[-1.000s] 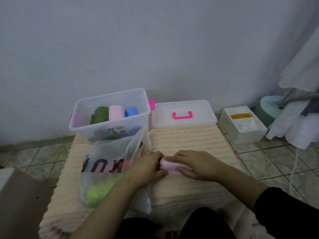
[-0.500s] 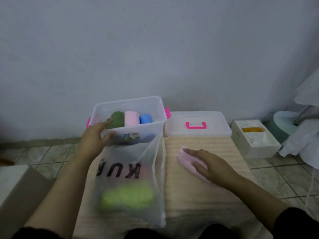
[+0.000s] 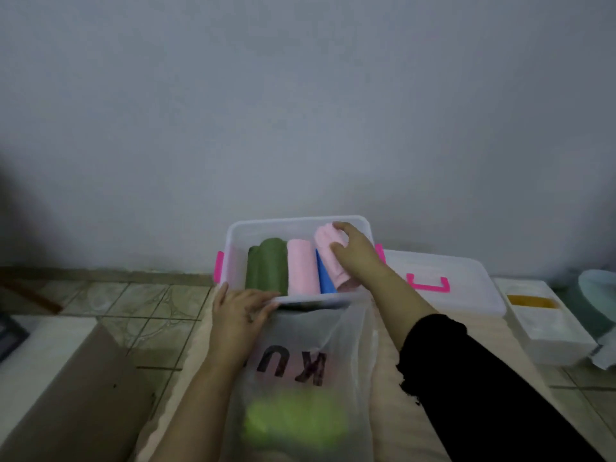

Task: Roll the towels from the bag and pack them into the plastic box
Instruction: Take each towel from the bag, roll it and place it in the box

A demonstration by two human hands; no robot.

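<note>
The clear plastic box [image 3: 300, 222] with pink clips stands at the back of the cream mat. In it lie a green towel roll [image 3: 268, 266], a pink towel roll [image 3: 301, 266] and a blue towel roll [image 3: 324, 278]. My right hand [image 3: 355, 251] grips a second rolled pink towel [image 3: 328, 248] inside the box, over the blue roll at the right end. My left hand [image 3: 238, 310] holds the box's near rim at the left corner. In front of the box stands the translucent bag [image 3: 300, 388] with dark letters, and a lime green towel [image 3: 293, 421] shows through it.
The box's clear lid [image 3: 466, 281] with a pink handle lies to the right. Beyond it sit a white carton [image 3: 546, 325] and a pale green round base [image 3: 600, 288]. A brown cardboard box [image 3: 66, 395] stands at the lower left on the tiled floor. The wall rises right behind the box.
My right hand lifted the rolled pink towel off the mat and carried it into the box. My left hand moved from the towel to the box's near rim. The camera leaned closer.
</note>
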